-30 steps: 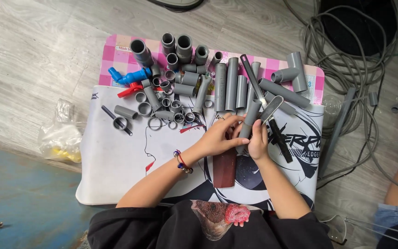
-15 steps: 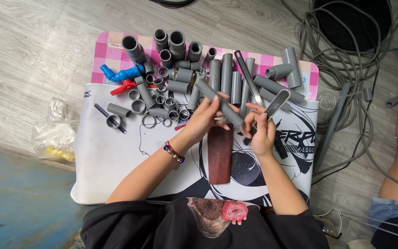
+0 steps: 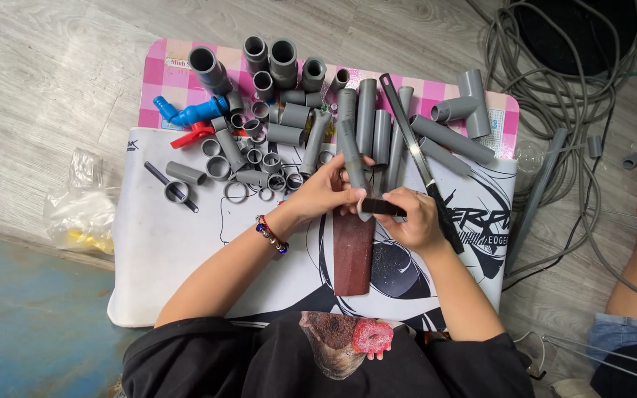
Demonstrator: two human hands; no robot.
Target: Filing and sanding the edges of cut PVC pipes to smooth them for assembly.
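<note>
My left hand (image 3: 324, 194) grips a short grey plastic pipe (image 3: 351, 156), held nearly upright with its lower end toward me. My right hand (image 3: 416, 221) holds a flat dark file (image 3: 383, 208) pressed sideways against that lower pipe end. Both hands hover over a long reddish-brown sanding strip (image 3: 352, 250) lying on a white printed mat (image 3: 178, 250). A beaded bracelet sits on my left wrist.
Several grey pipe pieces, rings and fittings (image 3: 274, 125) crowd the mat's far side, with a blue fitting (image 3: 193, 113) and a red valve handle (image 3: 191, 135). A hacksaw blade tool (image 3: 420, 158) lies to the right. Coiled cables (image 3: 554, 96) lie on the floor at right; a plastic bag (image 3: 86, 203) lies at left.
My left hand swung the pipe from slanting to nearly upright. My right hand turned the file from pointing up-right to lying sideways against the pipe's lower end.
</note>
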